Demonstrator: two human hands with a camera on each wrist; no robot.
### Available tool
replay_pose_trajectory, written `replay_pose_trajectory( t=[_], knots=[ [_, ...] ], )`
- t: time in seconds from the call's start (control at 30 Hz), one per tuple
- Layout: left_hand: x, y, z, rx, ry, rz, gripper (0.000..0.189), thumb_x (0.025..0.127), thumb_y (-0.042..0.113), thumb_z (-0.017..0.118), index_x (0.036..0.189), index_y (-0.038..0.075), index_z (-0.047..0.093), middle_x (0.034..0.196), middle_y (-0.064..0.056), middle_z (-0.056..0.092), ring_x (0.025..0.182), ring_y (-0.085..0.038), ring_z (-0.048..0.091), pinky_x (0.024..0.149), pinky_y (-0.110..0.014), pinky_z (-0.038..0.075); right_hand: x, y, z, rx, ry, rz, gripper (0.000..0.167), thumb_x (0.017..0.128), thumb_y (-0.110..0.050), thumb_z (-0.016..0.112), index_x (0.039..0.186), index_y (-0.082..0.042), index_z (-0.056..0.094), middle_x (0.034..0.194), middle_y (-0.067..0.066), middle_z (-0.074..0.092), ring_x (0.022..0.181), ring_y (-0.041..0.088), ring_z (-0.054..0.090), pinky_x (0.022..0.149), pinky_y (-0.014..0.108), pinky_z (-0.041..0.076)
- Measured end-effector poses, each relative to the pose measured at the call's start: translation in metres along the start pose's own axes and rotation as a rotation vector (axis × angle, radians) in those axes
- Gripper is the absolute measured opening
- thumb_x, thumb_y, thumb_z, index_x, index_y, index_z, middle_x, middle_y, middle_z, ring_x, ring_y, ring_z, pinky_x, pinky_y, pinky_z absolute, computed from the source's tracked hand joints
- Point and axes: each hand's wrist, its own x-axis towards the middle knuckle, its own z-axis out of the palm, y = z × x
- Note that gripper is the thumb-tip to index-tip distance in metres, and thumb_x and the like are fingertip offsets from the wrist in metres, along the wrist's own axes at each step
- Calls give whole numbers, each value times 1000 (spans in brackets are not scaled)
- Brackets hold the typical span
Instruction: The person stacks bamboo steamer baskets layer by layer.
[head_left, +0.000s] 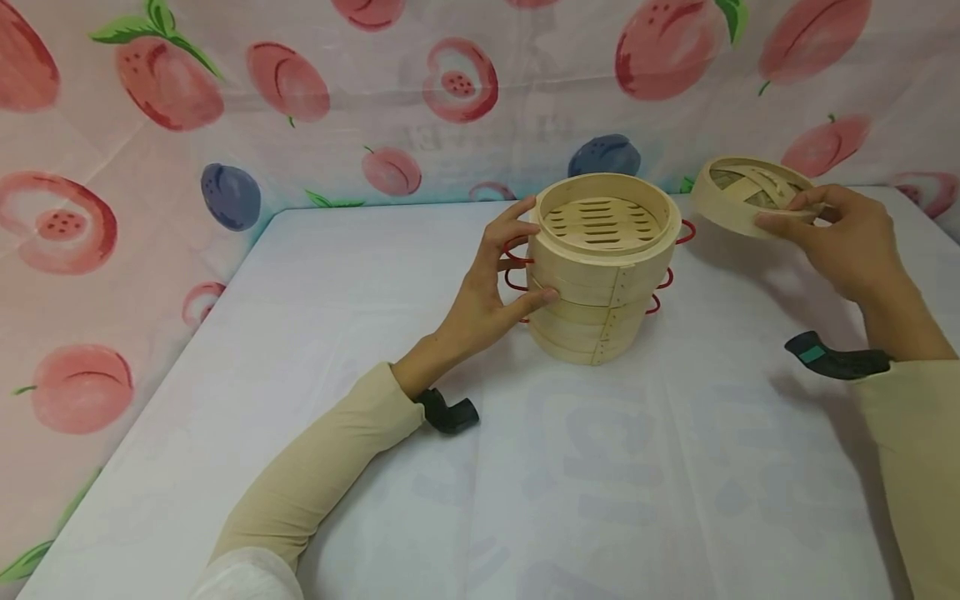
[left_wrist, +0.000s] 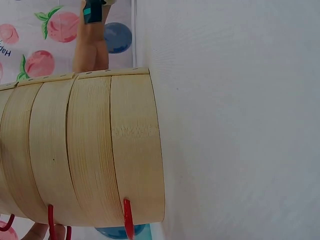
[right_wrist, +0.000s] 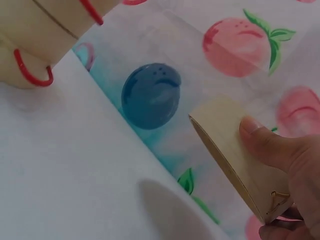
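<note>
A bamboo steamer (head_left: pixel 577 279) of stacked round tiers, with red loop handles on its sides, stands upright on the table in the head view. Its top tier is uncovered and shows a slatted base (head_left: pixel 600 222). My left hand (head_left: pixel 480 292) grips the stack's left side, thumb across the front and fingers round by the handles. In the left wrist view the steamer wall (left_wrist: pixel 90 145) fills much of the frame. Right of the stack, my right hand (head_left: pixel 858 237) pinches the rim of a woven bamboo lid (head_left: pixel 727 204), held tilted above the table. The right wrist view shows the thumb on the lid's band (right_wrist: pixel 232 142).
A white cloth covers the table (head_left: pixel 390 500), whose far edge meets a fruit-printed curtain (head_left: pixel 525 100). The curtain also hangs along the left side. Dark wrist mounts (head_left: pixel 450 412) stick out from both sleeves. A shadow lies below the lid.
</note>
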Motion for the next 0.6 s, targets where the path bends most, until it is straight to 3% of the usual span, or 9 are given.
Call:
replay_pose_trajectory(
  t=[0.2, 0.3, 0.4, 0.47, 0.6],
  knots=[
    [0, 0, 0, 2, 1, 0, 67, 76, -14, 73, 127, -1, 31, 147, -30, 23, 125, -24, 44, 88, -38, 48, -4, -10, -6, 16, 32, -6, 30, 83, -55, 66, 100, -33, 54, 152, 13, 28, 137, 37, 24, 97, 44, 38],
    [0, 0, 0, 4, 2, 3, 67, 75, -14, 73, 126, -1, 31, 147, -30, 23, 124, -24, 44, 88, -38, 48, -6, -16, -8, 40, 47, -9, 29, 84, -53, 66, 100, -32, 54, 154, 8, 27, 137, 35, 23, 104, 47, 33],
    [-1, -3, 1, -10, 3, 2, 66, 77, -12, 73, 127, 0, 31, 148, -28, 23, 125, -24, 43, 88, -38, 48, -8, -22, -10, 67, 73, -37, 26, 85, -49, 68, 99, -32, 55, 149, 1, 35, 134, 26, 27, 105, 42, 32],
    [-2, -11, 2, -11, 4, 3, 68, 77, -11, 73, 128, 2, 31, 150, -24, 22, 126, -23, 43, 89, -37, 48, -8, -26, -11, 89, 89, -73, 24, 85, -44, 69, 100, -30, 57, 143, -2, 40, 130, 22, 30, 103, 36, 34],
    [-5, -28, 3, -10, 5, -1, 71, 77, -6, 75, 132, 7, 31, 153, -14, 22, 127, -21, 42, 89, -35, 48, -11, -33, -13, 105, 96, -119, 22, 86, -38, 71, 99, -26, 57, 138, -4, 43, 135, 19, 28, 107, 35, 32]
  ],
)
